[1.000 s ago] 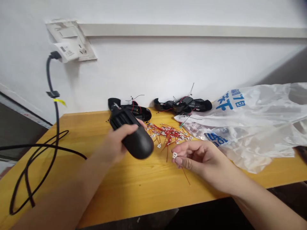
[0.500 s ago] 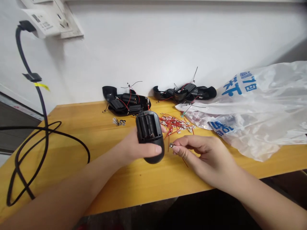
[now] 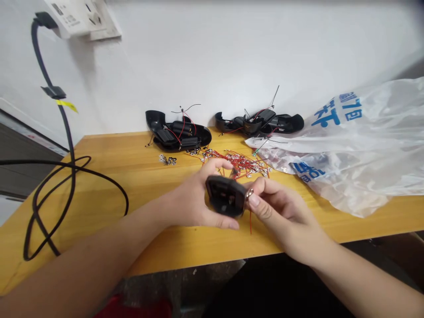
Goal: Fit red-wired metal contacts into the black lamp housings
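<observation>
Left hand (image 3: 190, 198) clamped round black casing (image 3: 225, 196) over table (image 3: 198, 243), fingers above, thumb below, seemingly leaving its edge reachable; your right hand (image 3: 288, 214) pinches small metal piece (image 3: 250, 193) there, near red wires (image 3: 243, 164).

Black casing (image 3: 226, 197) now nearly end-on

I see a black cable (image 3: 73, 174) looping over the wooden table (image 3: 115, 152) at left and rising to a white adapter (image 3: 70, 20) at the wall socket (image 3: 105, 26); at right lies a translucent bag (image 3: 361, 154) with blue print
</observation>
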Tool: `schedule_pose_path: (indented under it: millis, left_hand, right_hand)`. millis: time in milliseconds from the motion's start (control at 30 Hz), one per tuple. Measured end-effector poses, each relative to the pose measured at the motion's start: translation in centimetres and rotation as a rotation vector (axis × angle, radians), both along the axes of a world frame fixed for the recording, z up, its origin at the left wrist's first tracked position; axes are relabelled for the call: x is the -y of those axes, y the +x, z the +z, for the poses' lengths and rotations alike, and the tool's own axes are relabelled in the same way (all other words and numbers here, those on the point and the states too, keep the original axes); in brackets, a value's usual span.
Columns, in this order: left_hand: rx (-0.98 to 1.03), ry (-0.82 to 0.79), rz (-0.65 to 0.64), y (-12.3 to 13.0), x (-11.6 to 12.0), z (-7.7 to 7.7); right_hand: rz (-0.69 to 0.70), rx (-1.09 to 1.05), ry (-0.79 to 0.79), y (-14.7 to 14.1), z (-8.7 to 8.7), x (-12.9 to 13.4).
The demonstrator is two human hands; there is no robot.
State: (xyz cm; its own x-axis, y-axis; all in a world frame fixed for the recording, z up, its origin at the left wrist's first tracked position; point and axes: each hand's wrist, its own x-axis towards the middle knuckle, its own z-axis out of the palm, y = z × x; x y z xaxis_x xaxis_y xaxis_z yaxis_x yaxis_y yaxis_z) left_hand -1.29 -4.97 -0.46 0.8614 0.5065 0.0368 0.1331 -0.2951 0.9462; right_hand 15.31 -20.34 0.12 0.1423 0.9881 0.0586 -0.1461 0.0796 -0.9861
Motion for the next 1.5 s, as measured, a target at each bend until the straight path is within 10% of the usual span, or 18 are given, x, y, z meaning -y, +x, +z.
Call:
schedule_pose_path:
  millis: [167,467,600,800,933,1167,1500]
  left_hand:
    - [0.179,0.085,-0.021,0.4,0.1,-0.1]
    - [0.332,0.172,-0.192,0.8,2.1,-0.5]
    - [0.361,0.019,-0.243,0.8,1.5,-0.4]
    - [0.262,-0.466,-0.289,0.3,1.5,-0.5]
    - [0.178,-0.748,-0.258,0.3,1.8,-1.2]
    - [0.178,-0.396,-0.262,0.6,1.5,-0.1]
    - [0.174,0.095,-0.233,0.2,1.7,0.3]
  right_hand:
    - [-0.171,-0.144,0.077,-0.5,-0.3,0.2]
    - [-0.018,-0.203,-0.028,-1.5,0.9,0.1]
    - [-0.058,0.079,-0.005,-0.2,2.1,0.1]
    - [-0.225,1.021,0.561,1.2,2.3,0.8]
    - [-0.165,1.175,0.66,1.4,1.5,0.7]
    - [-0.013,1.028,0.64,1.2,1.3,0.6]
    - [-0.159,1.133,0.481,0.7,1.0,1.1]
